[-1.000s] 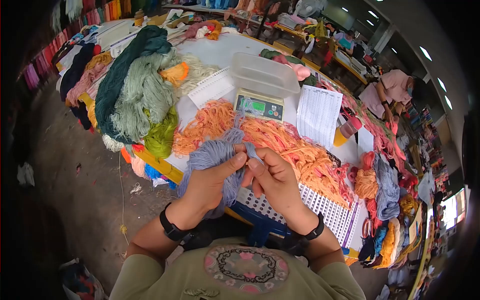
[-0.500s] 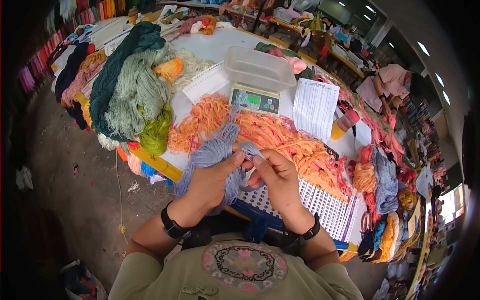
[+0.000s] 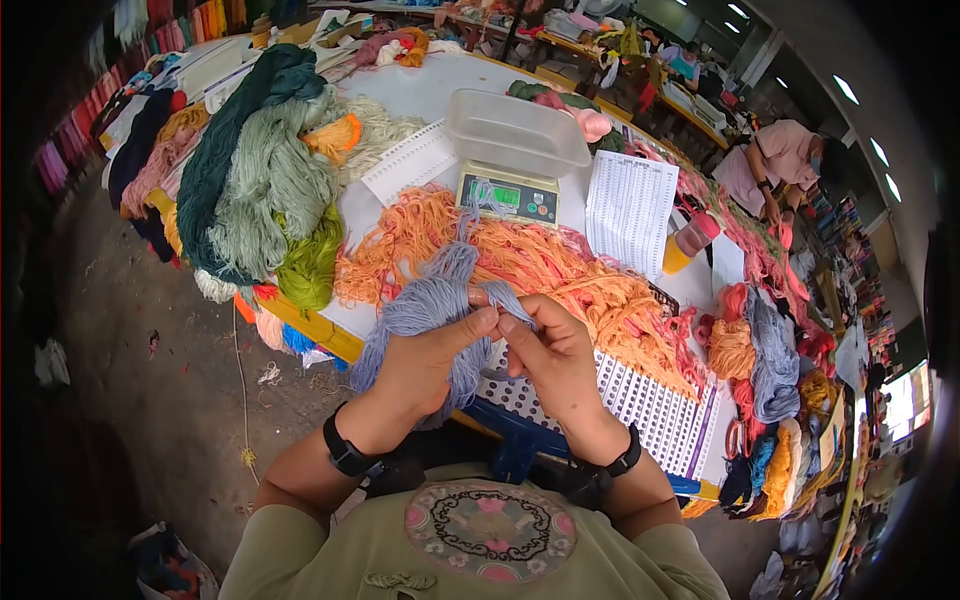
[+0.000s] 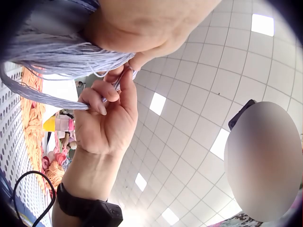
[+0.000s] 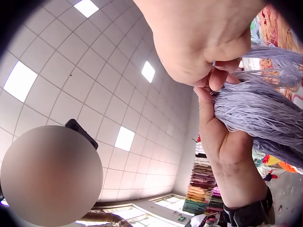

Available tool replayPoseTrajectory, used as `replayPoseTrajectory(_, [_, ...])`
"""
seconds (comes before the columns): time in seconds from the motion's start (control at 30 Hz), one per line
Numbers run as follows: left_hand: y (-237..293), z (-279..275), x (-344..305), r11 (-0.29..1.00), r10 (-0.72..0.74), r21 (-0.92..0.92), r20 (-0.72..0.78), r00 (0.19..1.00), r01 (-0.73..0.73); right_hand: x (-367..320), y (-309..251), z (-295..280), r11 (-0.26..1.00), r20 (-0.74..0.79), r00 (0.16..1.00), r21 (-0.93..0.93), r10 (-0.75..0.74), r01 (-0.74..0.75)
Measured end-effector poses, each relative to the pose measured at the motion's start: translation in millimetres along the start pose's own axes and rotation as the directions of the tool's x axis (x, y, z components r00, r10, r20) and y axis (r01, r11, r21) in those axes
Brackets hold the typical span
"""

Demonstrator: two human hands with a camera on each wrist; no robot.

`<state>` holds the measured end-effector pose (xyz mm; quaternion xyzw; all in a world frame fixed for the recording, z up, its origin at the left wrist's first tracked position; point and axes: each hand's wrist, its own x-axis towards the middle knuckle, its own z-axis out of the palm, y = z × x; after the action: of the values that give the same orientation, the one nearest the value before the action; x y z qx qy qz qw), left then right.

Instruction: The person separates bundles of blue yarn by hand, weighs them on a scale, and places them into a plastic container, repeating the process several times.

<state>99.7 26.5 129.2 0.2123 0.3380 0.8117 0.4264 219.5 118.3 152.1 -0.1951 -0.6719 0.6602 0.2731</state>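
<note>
Both hands meet in front of the chest in the head view, over a thick skein of grey-blue yarn [image 3: 425, 305]. My left hand [image 3: 425, 365] grips the skein, its thumb lying along the top toward the other hand. Thumb and curled fingers of my right hand [image 3: 555, 355] pinch a thin gathered bunch of the same yarn, close against the left fingertips. In the left wrist view this narrow bunch [image 4: 45, 97] loops round into the right fingers. Loose strands hang from the skein [image 5: 265, 109] in the right wrist view. A tail of yarn runs up toward the scale.
Orange yarn [image 3: 600, 310] spreads across the table beyond the hands. Behind it stand a digital scale [image 3: 510, 198] with a clear plastic tub [image 3: 515, 130] and a printed sheet [image 3: 630, 210]. Green skeins [image 3: 275, 190] pile at left; a dotted white panel [image 3: 650, 420] lies at the near edge.
The right fingers have shifted slightly on the thin bunch of yarn, while the left hand keeps its grip on the skein. The head view has moved a little.
</note>
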Motion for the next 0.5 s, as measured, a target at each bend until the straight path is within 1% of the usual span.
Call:
replayPoseTrajectory(0.1, [0.0, -0.3, -0.1, 1.0, 0.027, 0.008, 0.036, 0.999, -0.027, -0.5, -3.2, 1.5, 1.0, -0.021, 1.0, -0.002, 0.013, -0.013])
replayPoseTrajectory(0.17, [-1.0, 1.1, 0.0, 0.999, 0.046, -0.027, -0.013, 0.999, -0.046, -0.6, -3.9, 0.6, 0.997, -0.058, 0.997, 0.068, 0.044, -0.04])
replayPoseTrajectory(0.27, [-1.6, 0.4, 0.6, 0.999, 0.037, -0.026, -0.035, 0.999, -0.038, 0.7, -2.0, 0.1, 0.994, -0.042, 0.998, 0.101, 0.042, -0.038])
replayPoseTrajectory(0.3, [-0.8, 0.6, 0.2, 0.999, 0.038, -0.027, -0.035, 0.999, -0.038, 1.2, -1.9, 0.8, 0.994, -0.041, 0.998, 0.1, 0.043, -0.038])
replayPoseTrajectory(0.37, [1.4, 1.7, -1.1, 0.998, 0.049, -0.027, -0.003, 0.999, -0.049, 2.4, -1.6, 2.6, 0.999, -0.028, 1.0, 0.042, 0.004, -0.002])
replayPoseTrajectory(0.5, [0.1, 1.5, -1.6, 0.997, 0.079, -0.009, -0.003, 0.997, -0.079, 3.8, 1.5, 2.7, 0.999, -0.035, 0.999, 0.032, -0.019, 0.02])
